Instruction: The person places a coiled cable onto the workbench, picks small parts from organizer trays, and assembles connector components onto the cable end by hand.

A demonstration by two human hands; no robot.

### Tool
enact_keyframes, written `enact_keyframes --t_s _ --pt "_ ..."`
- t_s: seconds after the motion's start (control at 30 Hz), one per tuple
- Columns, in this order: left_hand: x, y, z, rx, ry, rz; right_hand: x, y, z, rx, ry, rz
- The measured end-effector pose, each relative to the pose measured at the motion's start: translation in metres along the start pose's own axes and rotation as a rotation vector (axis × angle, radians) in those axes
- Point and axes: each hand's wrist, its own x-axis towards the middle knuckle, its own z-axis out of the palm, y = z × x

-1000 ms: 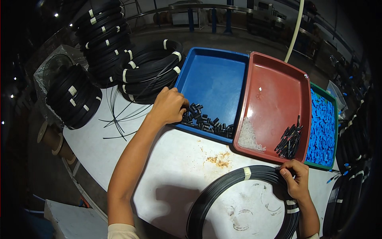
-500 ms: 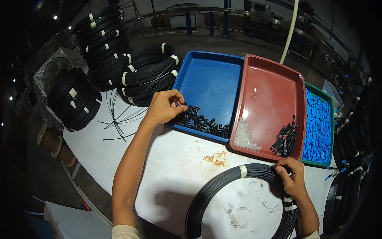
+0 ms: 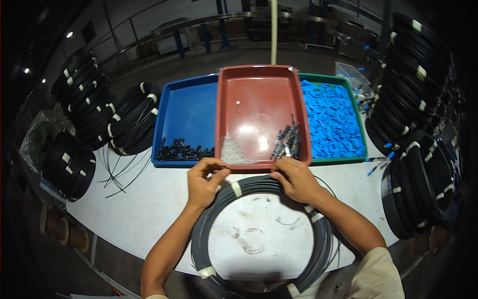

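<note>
Drawn back from the blue tray point(image 3: 191, 107), where it was half a second ago, the left hand point(image 3: 203, 183) is now poised in front of the red tray point(image 3: 259, 99), facing the right hand point(image 3: 297, 180) across the far side of a black cable coil point(image 3: 201, 239), as the wearer's view swings around to center the trays. The left hand's thumb and forefinger are brought close together; whether they hold anything is too small to tell. The right hand, fingers bent and thumb tucked inward, rests at the coil's upper right, its exact grip hidden from view. The coil lies in a broad ring on the white counter point(image 3: 124, 214), bound with pale bands point(image 3: 236, 189), its near side reaching past the counter's edge. Behind it, three trays stand side by side: the blue one has short black pieces point(image 3: 181, 151) along its near edge, the red one a heap of clear pieces point(image 3: 232, 149) at near left and slim dark parts point(image 3: 288, 139) at near right, and the green tray point(image 3: 362, 134) a spread of bright blue pieces point(image 3: 331, 119). Banded black coils rise in a left stack point(image 3: 82, 99) and a right stack point(image 3: 411, 74), with loose strands point(image 3: 114, 174) trailing over the counter at left.
</note>
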Motion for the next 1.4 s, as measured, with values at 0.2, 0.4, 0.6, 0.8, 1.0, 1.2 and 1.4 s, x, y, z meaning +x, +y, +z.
enact_keyframes --t_s 0.2,0.4,0.6,0.8,1.0,1.2,1.4 --pt "-0.013 0.014 0.029 -0.038 0.034 -0.057 -0.011 0.008 -0.02 -0.001 -0.018 -0.054" --pt "0.023 0.035 0.068 0.011 -0.151 -0.105 -0.008 0.008 -0.052 0.079 -0.04 0.392" --pt "0.039 0.04 0.094 -0.245 -0.215 -0.028 -0.008 0.013 -0.044 0.328 0.298 0.336" --pt "0.023 0.036 0.093 -0.199 -0.248 -0.063 -0.019 0.007 -0.037 0.247 0.266 0.151" --pt "0.016 0.027 0.085 -0.144 -0.265 -0.175 -0.021 0.006 -0.041 0.166 0.284 0.055" --pt "0.013 0.021 0.084 -0.133 -0.322 -0.082 -0.024 0.004 -0.04 0.127 0.254 -0.055" --pt "0.016 0.019 0.085 -0.263 -0.316 -0.082 -0.025 0.002 -0.041 0.116 0.238 -0.064"
